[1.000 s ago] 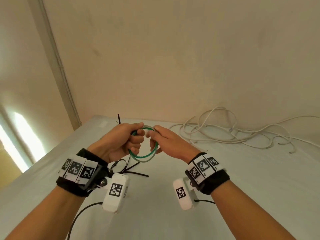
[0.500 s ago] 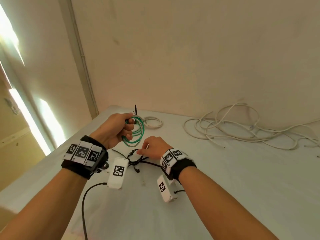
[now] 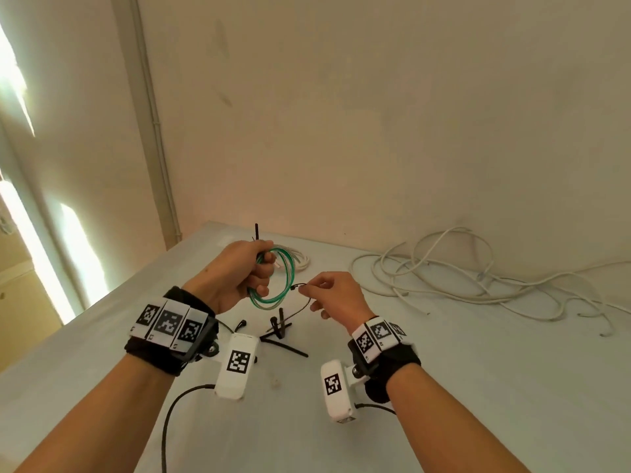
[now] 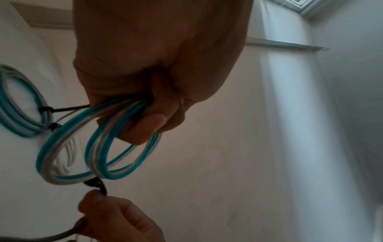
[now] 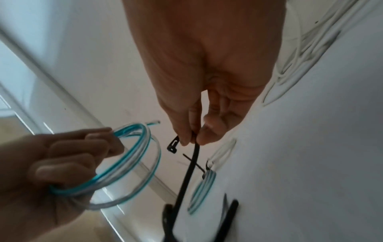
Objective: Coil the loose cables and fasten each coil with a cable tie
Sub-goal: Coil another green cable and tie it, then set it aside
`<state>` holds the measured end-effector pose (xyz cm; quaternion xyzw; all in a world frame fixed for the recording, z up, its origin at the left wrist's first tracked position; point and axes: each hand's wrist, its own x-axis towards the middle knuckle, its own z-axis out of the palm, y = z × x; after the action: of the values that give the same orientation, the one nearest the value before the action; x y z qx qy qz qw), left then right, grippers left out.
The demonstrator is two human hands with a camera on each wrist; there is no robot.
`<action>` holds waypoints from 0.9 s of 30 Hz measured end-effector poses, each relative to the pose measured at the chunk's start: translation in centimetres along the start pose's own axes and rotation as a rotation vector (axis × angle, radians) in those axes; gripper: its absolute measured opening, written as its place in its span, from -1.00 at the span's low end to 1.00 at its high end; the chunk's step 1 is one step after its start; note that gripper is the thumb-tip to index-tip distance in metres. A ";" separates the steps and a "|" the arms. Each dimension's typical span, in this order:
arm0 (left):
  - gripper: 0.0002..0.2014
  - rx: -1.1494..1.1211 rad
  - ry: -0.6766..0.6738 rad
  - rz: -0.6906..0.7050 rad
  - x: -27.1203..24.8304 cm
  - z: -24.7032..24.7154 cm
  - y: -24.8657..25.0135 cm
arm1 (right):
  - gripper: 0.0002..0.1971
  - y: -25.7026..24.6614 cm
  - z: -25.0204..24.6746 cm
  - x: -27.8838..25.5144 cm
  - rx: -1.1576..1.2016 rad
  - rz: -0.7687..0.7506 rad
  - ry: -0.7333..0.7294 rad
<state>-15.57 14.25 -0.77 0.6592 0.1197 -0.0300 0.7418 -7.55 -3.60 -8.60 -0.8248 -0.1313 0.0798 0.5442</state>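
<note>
— Above the table [image 3: 444, 387], what does the left hand [image 3: 235, 278] carry?
— A green and clear coil [image 3: 273, 281]. The fingers curl round one side of it, and its loops hang free below the fist. The left wrist view shows the same coil [image 4: 99, 147] gathered under the thumb.
— And the right hand [image 3: 336, 295]?
— It pinches a black tie [image 3: 302, 302] between thumb and forefinger, close to the head. The head points at the coil, just beside its rim; whether the two touch cannot be told. In the right wrist view the tie [image 5: 190, 163] trails down from the fingertips [image 5: 207, 134], its strap free.
— Is anything on the table beneath them?
— More black ties [image 3: 280, 332] lie crossed in a small heap, right under the hands. A second green coil [image 5: 202, 193], already cinched with a black tie, lies flat on the table nearby.
— Further out?
— A small white coil [image 3: 300, 259] lies behind the left hand. Loose white cables [image 3: 461, 278] sprawl along the wall [image 3: 375, 114], well apart to the right.
</note>
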 end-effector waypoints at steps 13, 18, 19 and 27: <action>-0.75 -0.080 -0.109 0.079 2.7 6.9 0.2 | -0.86 0.0 -10.2 -1.5 0.097 -0.074 0.243; -0.73 -0.201 -0.184 0.123 3.7 9.0 -0.9 | -0.84 0.8 -12.5 -2.2 0.226 -0.107 0.513; -0.73 -0.205 -0.182 0.139 4.0 9.5 -1.2 | -0.84 1.0 -13.0 -2.4 0.248 -0.122 0.576; -0.69 -0.094 -0.161 0.161 6.2 14.1 -2.7 | -0.82 0.5 -14.0 -3.3 0.453 -0.283 0.709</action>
<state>-8.13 0.70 -3.27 0.6266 0.0075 -0.0177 0.7791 -6.82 -17.05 -3.54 -0.6348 -0.0274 -0.2568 0.7282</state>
